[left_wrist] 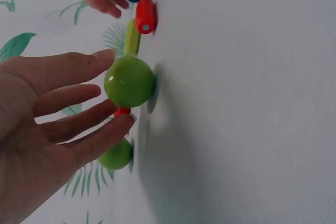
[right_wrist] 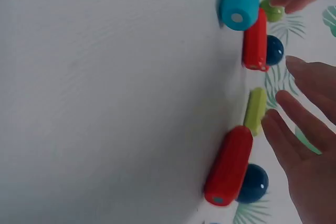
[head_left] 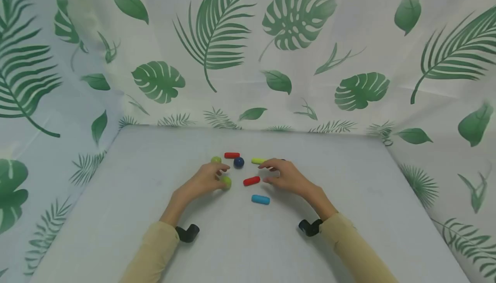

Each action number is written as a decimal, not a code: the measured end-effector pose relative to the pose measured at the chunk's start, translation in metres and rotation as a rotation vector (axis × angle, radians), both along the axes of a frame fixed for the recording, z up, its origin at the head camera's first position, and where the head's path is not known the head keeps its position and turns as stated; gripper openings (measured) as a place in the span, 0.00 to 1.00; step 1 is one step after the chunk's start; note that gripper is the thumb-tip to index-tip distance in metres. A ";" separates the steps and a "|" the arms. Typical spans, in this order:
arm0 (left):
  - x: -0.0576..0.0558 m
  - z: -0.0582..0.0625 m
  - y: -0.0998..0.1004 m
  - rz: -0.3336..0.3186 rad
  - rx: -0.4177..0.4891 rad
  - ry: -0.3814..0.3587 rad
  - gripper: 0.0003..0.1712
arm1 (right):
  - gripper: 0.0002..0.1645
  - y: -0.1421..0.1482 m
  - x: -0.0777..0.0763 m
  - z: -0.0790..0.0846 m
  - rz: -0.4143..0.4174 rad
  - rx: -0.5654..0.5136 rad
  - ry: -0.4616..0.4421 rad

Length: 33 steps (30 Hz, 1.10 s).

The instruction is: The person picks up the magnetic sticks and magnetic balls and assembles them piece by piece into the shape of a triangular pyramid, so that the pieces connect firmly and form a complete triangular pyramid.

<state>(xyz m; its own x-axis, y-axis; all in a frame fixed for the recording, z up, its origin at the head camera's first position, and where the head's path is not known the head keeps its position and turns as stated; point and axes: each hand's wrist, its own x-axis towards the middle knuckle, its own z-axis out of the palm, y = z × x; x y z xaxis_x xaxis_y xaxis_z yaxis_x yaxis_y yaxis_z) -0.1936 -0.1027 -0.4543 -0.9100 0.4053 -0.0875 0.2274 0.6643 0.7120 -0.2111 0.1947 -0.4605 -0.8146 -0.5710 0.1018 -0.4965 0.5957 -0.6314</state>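
My left hand (head_left: 205, 178) is low over the white table with its fingers spread. Its thumb tip is right at a green ball (left_wrist: 129, 82), and its fingers reach forward beside the ball without curling round it. Farther back, a second green ball (head_left: 216, 160) sits by the fingers. Opposite, my right hand (head_left: 288, 176) hovers with parted fingers and nothing in its grasp. Near its thumb lies a red cylinder (head_left: 252, 181). A yellow-green stick (right_wrist: 255, 110) and another red cylinder (right_wrist: 229, 166) are close to its fingers, along with a dark blue ball (right_wrist: 253, 183), mostly hidden in the head view.
Between the hands, toward the back, are a dark blue ball (head_left: 238, 162) and a red cylinder (head_left: 232, 155). A light blue cylinder (head_left: 261, 199) lies nearer the front. Leaf-print cloth (head_left: 232, 80) hangs behind and beside the white table (head_left: 228, 248).
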 end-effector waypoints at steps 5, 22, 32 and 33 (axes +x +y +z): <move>0.000 -0.010 0.006 -0.010 -0.025 0.019 0.21 | 0.21 -0.016 -0.003 -0.004 0.057 0.026 -0.038; 0.000 -0.015 0.009 -0.003 -0.022 0.018 0.19 | 0.13 -0.043 -0.007 -0.010 0.084 0.122 -0.007; 0.001 -0.011 0.011 0.008 -0.036 0.035 0.18 | 0.13 -0.052 -0.005 -0.005 0.128 0.092 0.030; 0.000 -0.011 0.011 0.008 -0.034 0.037 0.18 | 0.14 -0.052 -0.006 -0.004 0.131 0.093 0.030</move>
